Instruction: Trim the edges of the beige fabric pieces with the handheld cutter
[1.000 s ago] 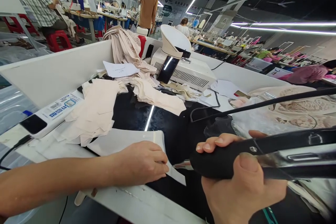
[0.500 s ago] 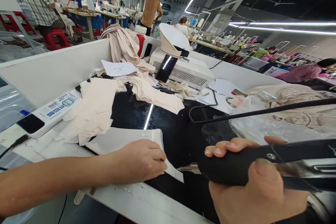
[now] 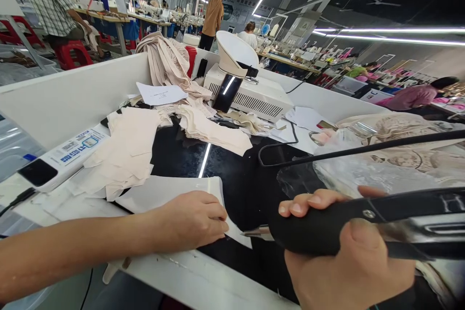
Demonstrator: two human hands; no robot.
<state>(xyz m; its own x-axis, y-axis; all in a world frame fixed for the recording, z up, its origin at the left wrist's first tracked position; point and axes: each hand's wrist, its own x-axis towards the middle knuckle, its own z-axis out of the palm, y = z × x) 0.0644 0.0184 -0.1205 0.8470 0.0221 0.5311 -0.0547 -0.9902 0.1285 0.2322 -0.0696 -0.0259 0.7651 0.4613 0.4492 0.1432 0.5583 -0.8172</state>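
My left hand (image 3: 198, 220) rests on a white, sheet-like piece (image 3: 152, 189) at the front of the black work surface (image 3: 250, 189). Its fingers are bent and pressed together at the piece's right edge. In my right hand (image 3: 352, 261) is a black-handled tool (image 3: 312, 227) with a silver part along its side and a slim, pointed metal tip (image 3: 256, 233). That tip points left and is at the white piece's lower right edge, close to my left fingertips. Whether it touches the piece, I cannot tell.
Stacked cream pieces (image 3: 132, 140) lie left, with more cream pieces (image 3: 214, 131) behind. A white device (image 3: 61, 160) sits far left. Behind are a phone (image 3: 227, 93) and a vented white box (image 3: 261, 99). A black cable (image 3: 363, 149) crosses above plastic wrap (image 3: 341, 169) at right.
The view has shifted slightly. Both hands, the white piece and the tool keep nearly the same places relative to one another. A standing person in the background has turned.
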